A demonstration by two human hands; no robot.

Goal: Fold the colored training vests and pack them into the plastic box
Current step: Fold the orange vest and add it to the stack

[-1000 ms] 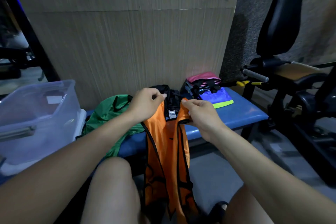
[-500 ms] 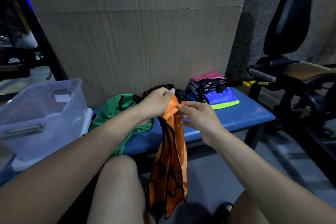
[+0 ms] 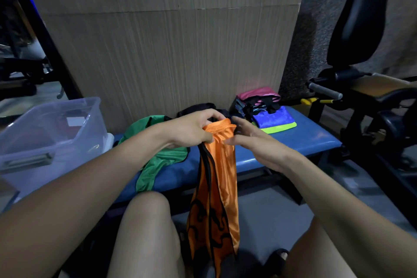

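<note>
Orange training vest point(image 3: 216, 178) held up at frame centre, hanging in front of the blue bench point(image 3: 300, 140).

The vest's gathered top is gripped by the curled fingers of the left hand point(image 3: 191, 130); the right hand point(image 3: 250, 140) is held just beside it, fingers loosely spread, fingertips at the black trim. A green vest point(image 3: 155, 160) is draped over the bench; the clear plastic box point(image 3: 45, 133) is seen at left, folded vests point(image 3: 270, 115) at right of centre.

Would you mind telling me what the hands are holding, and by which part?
The left hand grips the orange vest by its bunched top end. The right hand is beside it, fingers straight, gripping nothing.
</note>
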